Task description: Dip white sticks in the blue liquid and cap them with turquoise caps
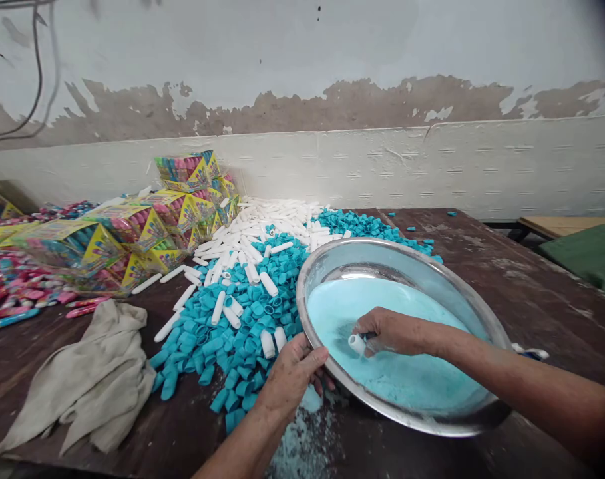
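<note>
Our dark brown desk, scuffed on the right and dusted with spilled powder on the near side, stands before a far wall of peeling paint. Our left hand grips the left rim of the metal bowl; inside, our right hand is closed around a white tube. Blue caps lie left.

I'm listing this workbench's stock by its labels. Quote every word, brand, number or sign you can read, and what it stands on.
Readable texts: none.
Yellow boxed packs: printed panels, but any lettering is too small and blurred to read.
Pink pieces at the left: patterned, too blurred to read.
White tubes, teal caps and metal basin: no lettering that I can make out.
</note>
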`<control>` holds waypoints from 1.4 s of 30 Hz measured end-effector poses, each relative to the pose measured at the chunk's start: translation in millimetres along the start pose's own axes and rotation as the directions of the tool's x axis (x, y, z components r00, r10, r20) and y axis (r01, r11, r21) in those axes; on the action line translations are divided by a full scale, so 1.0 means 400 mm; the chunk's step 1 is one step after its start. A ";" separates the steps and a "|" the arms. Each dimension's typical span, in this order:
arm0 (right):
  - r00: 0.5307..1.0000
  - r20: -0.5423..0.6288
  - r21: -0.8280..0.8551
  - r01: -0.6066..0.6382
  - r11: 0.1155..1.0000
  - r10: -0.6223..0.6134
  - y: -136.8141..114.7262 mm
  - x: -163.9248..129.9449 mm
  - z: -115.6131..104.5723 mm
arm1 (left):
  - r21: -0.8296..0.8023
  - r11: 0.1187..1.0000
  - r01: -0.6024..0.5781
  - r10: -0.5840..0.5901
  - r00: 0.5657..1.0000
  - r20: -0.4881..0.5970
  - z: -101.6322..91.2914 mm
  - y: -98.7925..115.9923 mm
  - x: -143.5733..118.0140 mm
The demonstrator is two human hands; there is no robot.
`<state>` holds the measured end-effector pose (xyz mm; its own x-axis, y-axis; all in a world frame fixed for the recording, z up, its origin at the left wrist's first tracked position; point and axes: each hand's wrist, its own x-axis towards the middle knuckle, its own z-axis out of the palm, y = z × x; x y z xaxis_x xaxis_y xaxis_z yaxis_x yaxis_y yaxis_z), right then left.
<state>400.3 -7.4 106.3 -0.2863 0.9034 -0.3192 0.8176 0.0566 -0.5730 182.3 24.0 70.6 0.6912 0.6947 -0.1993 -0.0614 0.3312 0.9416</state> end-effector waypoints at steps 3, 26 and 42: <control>0.986 -0.160 -0.328 -0.105 0.939 0.054 -0.009 0.004 0.028 | 0.004 1.000 -0.002 0.002 1.000 -0.002 0.002 0.003 -0.002; 0.944 -0.287 0.491 0.000 0.871 0.161 -0.010 -0.074 0.035 | 0.949 0.146 -0.280 0.251 0.938 0.238 0.130 0.107 0.014; 0.925 -0.379 -0.438 -0.212 0.874 0.034 -0.004 -0.133 0.062 | 0.671 0.621 -0.405 0.295 0.914 0.279 0.064 0.137 0.066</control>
<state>402.1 -66.0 105.5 -0.0474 0.9985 -0.0290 0.9937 0.0442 -0.1029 215.6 44.1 123.9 0.8142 0.5547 0.1713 0.1648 -0.5038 0.8480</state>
